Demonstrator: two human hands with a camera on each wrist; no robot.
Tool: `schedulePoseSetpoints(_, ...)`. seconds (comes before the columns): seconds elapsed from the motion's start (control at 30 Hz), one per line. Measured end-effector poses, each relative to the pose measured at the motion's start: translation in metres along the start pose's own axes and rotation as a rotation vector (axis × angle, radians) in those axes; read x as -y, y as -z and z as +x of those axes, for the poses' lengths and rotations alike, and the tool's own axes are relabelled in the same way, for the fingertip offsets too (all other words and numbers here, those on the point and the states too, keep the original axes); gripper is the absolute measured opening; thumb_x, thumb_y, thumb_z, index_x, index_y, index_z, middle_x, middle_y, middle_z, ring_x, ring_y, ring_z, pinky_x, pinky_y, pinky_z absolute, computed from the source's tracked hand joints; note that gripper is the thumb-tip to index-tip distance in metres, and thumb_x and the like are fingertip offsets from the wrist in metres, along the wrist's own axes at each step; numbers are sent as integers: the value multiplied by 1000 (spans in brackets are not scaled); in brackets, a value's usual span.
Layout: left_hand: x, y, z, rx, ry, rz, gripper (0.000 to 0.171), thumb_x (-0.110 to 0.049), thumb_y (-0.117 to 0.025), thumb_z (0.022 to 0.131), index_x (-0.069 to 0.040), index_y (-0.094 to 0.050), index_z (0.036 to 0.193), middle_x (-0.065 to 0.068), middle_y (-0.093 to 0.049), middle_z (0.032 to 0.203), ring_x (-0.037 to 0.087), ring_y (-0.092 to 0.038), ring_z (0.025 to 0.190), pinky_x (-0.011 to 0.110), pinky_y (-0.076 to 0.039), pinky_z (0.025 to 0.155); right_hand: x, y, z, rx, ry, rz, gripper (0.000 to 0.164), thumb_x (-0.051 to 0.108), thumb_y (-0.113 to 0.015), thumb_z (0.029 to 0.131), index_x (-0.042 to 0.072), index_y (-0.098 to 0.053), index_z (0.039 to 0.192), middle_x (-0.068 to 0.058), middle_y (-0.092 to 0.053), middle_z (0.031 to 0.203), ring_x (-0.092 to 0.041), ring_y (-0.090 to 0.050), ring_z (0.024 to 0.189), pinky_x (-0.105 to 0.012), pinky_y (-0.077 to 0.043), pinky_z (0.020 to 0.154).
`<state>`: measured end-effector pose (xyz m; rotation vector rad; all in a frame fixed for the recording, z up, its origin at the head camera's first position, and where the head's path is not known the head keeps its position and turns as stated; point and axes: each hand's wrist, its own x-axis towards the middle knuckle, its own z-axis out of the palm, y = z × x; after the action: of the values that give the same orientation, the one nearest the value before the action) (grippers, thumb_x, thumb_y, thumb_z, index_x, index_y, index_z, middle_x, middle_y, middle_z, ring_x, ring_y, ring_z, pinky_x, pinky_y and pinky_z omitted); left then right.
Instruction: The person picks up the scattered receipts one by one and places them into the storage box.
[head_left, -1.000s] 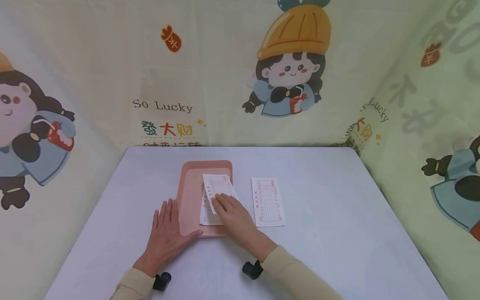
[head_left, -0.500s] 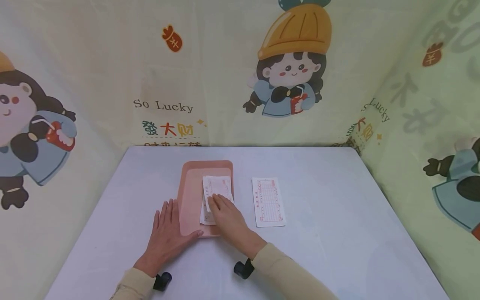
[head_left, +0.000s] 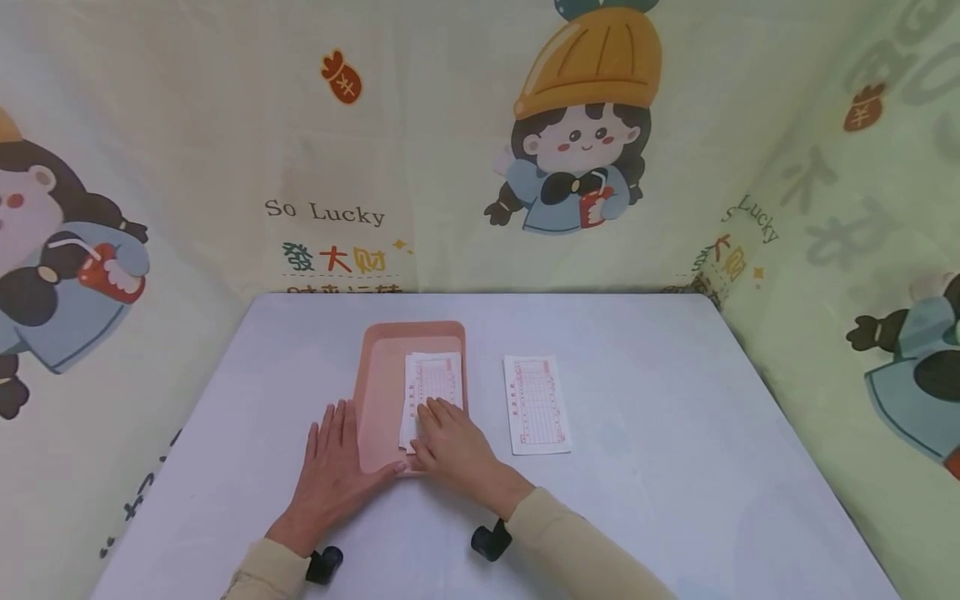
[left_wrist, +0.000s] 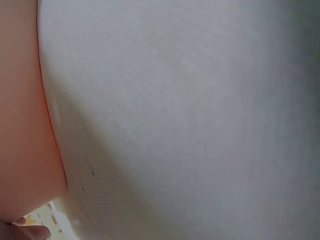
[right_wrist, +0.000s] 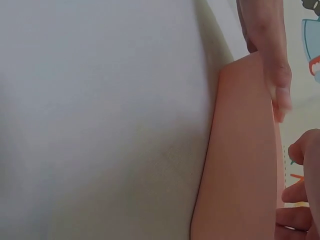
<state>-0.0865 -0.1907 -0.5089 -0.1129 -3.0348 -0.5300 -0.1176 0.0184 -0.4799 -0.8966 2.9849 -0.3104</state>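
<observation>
A pink tray (head_left: 381, 392) stands left of the table's middle. Inside it, toward the right side, lie white paper slips (head_left: 437, 375) printed with red tables, nearly lined up on one another. My right hand (head_left: 457, 450) rests over their lower part, fingers extended on the top slip and thumb spread toward the tray's near edge. Flat beside the tray's left edge, my left hand (head_left: 330, 471) has straight fingers, its thumb reaching along the near rim. The right wrist view shows the tray's side wall, the left hand (right_wrist: 270, 45) above it and right fingertips (right_wrist: 295, 192).
Another white slip or pad (head_left: 537, 406) with a red printed table lies right of the tray. The white table (head_left: 660, 467) meets a patterned cloth backdrop (head_left: 450, 167) behind and at the sides. A small black device (head_left: 491, 542) is strapped at the right wrist.
The top slip, tilted and held by my right hand earlier, now lies nearly straight on the stack. My right hand has moved slightly left and its thumb has spread. My left hand is still.
</observation>
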Motion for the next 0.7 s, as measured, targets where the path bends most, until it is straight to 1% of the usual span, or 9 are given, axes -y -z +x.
schedulePoseSetpoints(0.17, 0, 0, 1, 5, 0, 9, 124, -76, -62, 77, 6, -13, 155, 30, -18, 161, 48, -13, 150, 65, -11, 120, -6, 1, -4, -15, 8, 44, 53, 34, -43, 104, 6, -45, 148, -9, -44, 155, -22, -39, 146, -33, -30, 122)
schedulePoseSetpoints(0.3, 0, 0, 1, 4, 0, 8, 124, -75, -63, 77, 7, -13, 155, 31, -18, 161, 48, -13, 150, 65, -11, 120, -12, 6, -9, -56, -2, 115, 51, 32, -43, 104, 7, -45, 148, -9, -44, 155, -23, -39, 146, -35, -32, 121)
schedulePoseSetpoints(0.4, 0, 1, 0, 1, 1, 5, 123, -74, -63, 77, 7, -13, 155, 31, -19, 160, 48, -13, 150, 65, -12, 120, -18, 8, -13, -96, 4, 148, 50, 30, -45, 103, 6, -46, 147, -10, -44, 155, -24, -40, 145, -36, -33, 121)
schedulePoseSetpoints(0.7, -1, 1, 0, 2, 3, 9, 124, -75, -63, 77, 7, -13, 155, 31, -19, 160, 48, -13, 150, 65, -11, 120, -39, 11, -22, -131, -34, 188, 51, 29, -48, 103, 6, -44, 149, -9, -40, 157, -23, -37, 147, -37, -33, 120)
